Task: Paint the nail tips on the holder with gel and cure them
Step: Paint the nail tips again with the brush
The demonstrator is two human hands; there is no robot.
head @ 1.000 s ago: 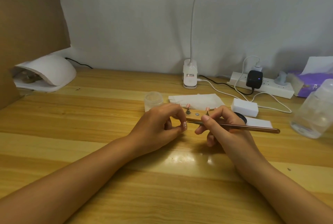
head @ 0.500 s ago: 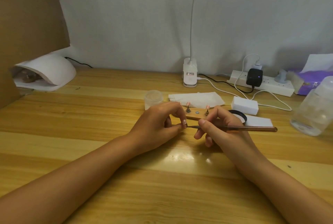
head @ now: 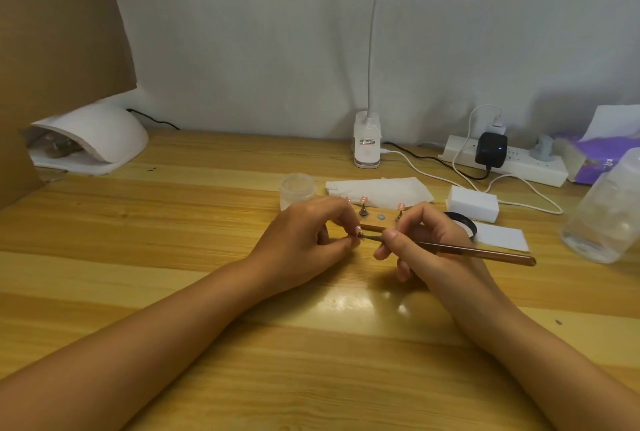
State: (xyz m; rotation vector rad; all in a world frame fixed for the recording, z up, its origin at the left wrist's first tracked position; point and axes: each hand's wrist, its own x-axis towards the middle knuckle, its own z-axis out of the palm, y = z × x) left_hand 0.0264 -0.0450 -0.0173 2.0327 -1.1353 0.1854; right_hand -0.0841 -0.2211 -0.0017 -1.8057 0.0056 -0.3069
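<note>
At the middle of the counter (head: 166, 295), just in front of the wooden holder (head: 375, 223), both hands sit almost where they were half a second ago. Only the brush (head: 485, 253) has tilted, its far end now a little lower in the picture.

The left hand (head: 301, 240) has its grip closed tight: thumb and forefinger pinch one pink nail tip (head: 358, 230), and the other fingers are curled under. The right hand (head: 429, 247) has its grip closed round the brush like a pen, well forward on the handle. The dark bristle end meets the pinched nail tip. Whether gel is on the bristles is too small to tell.

Behind the knuckles the holder lies flat, with three mounted tips (head: 363, 200) standing on it. Just beyond are a clear jar (head: 297, 188), a folded tissue (head: 381, 186), a white block (head: 472, 203) and a black-rimmed pot (head: 462, 219) near the right hand. A clear bottle (head: 609, 215) stands at the right edge.

Against the pale wall (head: 277, 32) are a clip lamp (head: 367, 144), a power strip (head: 519, 172) with a black charger (head: 491, 150), and a purple tissue pack (head: 602, 156). At the far left the white curing lamp (head: 97, 129) sits beside a cardboard sheet (head: 52, 49).
</note>
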